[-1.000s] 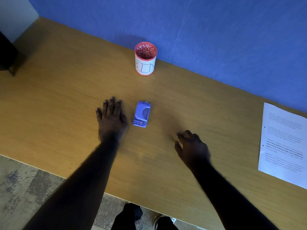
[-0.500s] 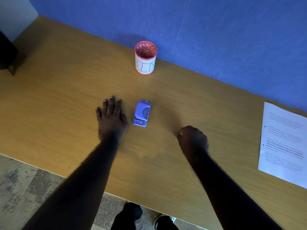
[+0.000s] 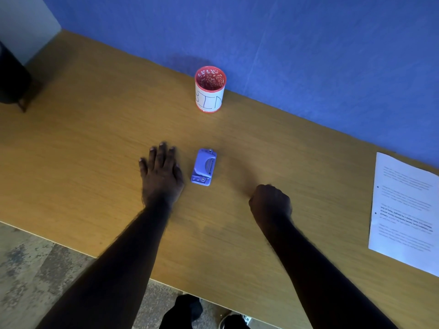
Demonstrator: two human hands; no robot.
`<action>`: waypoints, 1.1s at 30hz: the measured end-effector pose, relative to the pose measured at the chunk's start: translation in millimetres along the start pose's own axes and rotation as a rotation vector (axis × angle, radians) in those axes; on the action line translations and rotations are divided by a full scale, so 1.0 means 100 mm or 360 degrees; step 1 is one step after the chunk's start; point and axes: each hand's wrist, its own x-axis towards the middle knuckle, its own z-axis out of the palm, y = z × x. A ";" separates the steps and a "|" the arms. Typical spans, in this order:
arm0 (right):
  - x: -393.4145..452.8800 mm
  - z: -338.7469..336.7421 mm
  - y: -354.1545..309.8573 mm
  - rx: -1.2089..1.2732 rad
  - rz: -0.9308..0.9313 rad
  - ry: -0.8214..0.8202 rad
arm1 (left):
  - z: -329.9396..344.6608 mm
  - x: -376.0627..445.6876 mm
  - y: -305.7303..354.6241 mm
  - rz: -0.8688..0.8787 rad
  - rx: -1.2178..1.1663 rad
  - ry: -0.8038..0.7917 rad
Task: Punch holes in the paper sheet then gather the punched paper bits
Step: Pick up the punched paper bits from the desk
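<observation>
A small blue hole punch (image 3: 204, 166) lies on the wooden table (image 3: 95, 129) in the middle. My left hand (image 3: 161, 173) rests flat on the table just left of the punch, fingers spread, holding nothing. My right hand (image 3: 270, 201) is curled into a fist on the table to the right of the punch, apart from it; whether anything is inside the fist is hidden. A printed white paper sheet (image 3: 403, 212) lies at the table's right edge. A red and white cup marked BIN (image 3: 210, 90) stands at the back near the wall.
A blue wall (image 3: 285, 43) runs along the table's far edge. A dark object (image 3: 11, 77) stands off the table's far left corner. The table's near edge crosses the bottom, with floor (image 3: 28, 269) and my shoes below.
My right hand's fingers have curled from a loose reach into a closed fist and shifted slightly. The left hand, punch, cup and paper have stayed in place.
</observation>
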 end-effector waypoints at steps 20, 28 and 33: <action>-0.06 0.30 0.65 0.1463 0.0049 0.0158 | -0.01 0.00 0.01 0.0005 -0.0009 0.0042; -0.19 0.42 0.63 0.0998 -0.0430 0.0305 | -0.05 -0.01 0.03 0.0004 0.0011 0.0016; -0.24 0.47 0.56 0.0669 -0.0532 0.0407 | -0.05 -0.01 0.04 0.0008 0.0010 0.0013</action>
